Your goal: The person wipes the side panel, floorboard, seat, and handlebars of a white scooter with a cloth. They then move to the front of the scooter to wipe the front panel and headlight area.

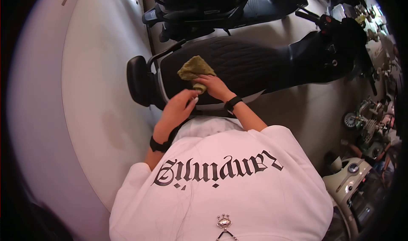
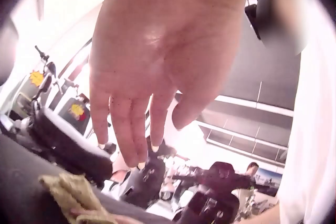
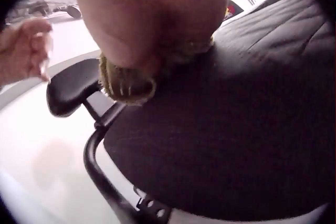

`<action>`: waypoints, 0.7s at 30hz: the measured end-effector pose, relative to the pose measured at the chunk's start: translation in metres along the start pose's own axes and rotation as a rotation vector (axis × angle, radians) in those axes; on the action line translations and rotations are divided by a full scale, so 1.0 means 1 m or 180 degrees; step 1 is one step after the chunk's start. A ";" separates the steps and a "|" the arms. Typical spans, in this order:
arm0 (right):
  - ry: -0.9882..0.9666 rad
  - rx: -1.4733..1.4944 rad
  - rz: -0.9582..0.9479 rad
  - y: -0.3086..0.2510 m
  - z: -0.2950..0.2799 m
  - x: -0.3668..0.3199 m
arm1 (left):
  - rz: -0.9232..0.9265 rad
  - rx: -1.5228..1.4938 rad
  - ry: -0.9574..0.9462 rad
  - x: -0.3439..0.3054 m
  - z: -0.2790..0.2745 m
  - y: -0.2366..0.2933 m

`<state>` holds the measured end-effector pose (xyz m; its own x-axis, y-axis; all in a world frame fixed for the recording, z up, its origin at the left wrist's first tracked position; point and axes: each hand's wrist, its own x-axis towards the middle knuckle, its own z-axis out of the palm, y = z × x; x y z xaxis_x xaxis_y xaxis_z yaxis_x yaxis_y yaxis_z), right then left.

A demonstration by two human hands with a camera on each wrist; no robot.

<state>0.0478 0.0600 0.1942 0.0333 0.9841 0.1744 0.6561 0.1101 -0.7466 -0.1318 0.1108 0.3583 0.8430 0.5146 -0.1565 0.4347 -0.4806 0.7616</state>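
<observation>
On the black quilted seat (image 1: pixel 238 58) lies a yellow-green cloth (image 1: pixel 196 66), partly spread and partly bunched. My right hand (image 1: pixel 214 87) grips the cloth against the seat, its fingers over the fabric; a folded end sticks out beside it. In the right wrist view the cloth (image 3: pixel 128 85) shows below my palm, and my fingertips are hidden. My left hand (image 1: pixel 175 109) hovers just left of the bunched end, holding nothing. Seen in the left wrist view, my left hand (image 2: pixel 163 61) has its fingers extended and slightly bent, above the cloth (image 2: pixel 79 198).
A black backrest (image 1: pixel 138 80) and a curved rail stand at the seat's left end; handlebars (image 1: pixel 325 22) are at its right. Another dark scooter (image 1: pixel 263 7) is parked beyond. A pale wall (image 1: pixel 97 83) runs along the left. A cream scooter (image 1: pixel 346 181) stands at lower right.
</observation>
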 end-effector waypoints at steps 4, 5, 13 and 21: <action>0.0476 -0.0349 0.0641 0.083 -0.084 -0.065 | 0.0766 -0.0301 0.0673 0.032 -0.014 0.092; 0.0389 -0.0463 0.0702 0.090 -0.113 -0.078 | 0.1033 -0.0334 0.0833 0.033 -0.017 0.116; -0.0082 -0.0084 0.0346 0.151 -0.160 -0.098 | 0.3005 -0.0533 0.2867 -0.052 -0.017 0.260; 0.0018 0.0068 0.0146 0.166 -0.154 -0.102 | 0.3783 -0.1385 0.2900 -0.055 0.006 0.314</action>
<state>0.2695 -0.0438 0.1518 0.0672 0.9874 0.1431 0.6374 0.0679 -0.7676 -0.0397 -0.0726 0.6025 0.0840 0.3207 0.9434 -0.5756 -0.7572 0.3087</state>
